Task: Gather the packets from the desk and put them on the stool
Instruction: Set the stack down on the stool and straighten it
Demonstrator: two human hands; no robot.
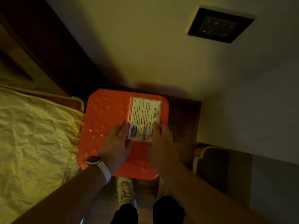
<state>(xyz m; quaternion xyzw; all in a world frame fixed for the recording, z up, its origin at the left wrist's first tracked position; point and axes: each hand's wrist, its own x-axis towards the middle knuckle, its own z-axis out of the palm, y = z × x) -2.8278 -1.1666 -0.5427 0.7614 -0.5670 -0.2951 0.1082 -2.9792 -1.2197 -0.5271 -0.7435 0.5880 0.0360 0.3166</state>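
Seen from above in dim, yellowish light, an orange stool [105, 126] with a square, dimpled seat stands on the floor between a bed [32, 135] on the left and a pale wall [145, 46] ahead. A stack of packets [144, 117] lies flat on the right half of the seat, its long side running away from the person; how many packets are in the stack cannot be told, as only the top 1 shows, a clear wrapper with a white printed label in dense black text and a small coloured panel at the near end. The left hand [117, 142] grips the near left edge of the stack, fingers curled under or against it and the thumb lying on top. The right hand [161, 139] holds the near right edge in the same way, thumb on the label. Both hands are narrow, closed on the packets, which appear to rest on the seat. A watch [95, 160] with a pale strap sits on the left wrist. Below the stool, 2 light shoes [126, 189] and dark trouser legs show on the wooden floor. A dark socket plate [220, 25] is set in the wall at upper right, and a dark bag or cushion with pale piping [213, 160] stands at the right of the stool.
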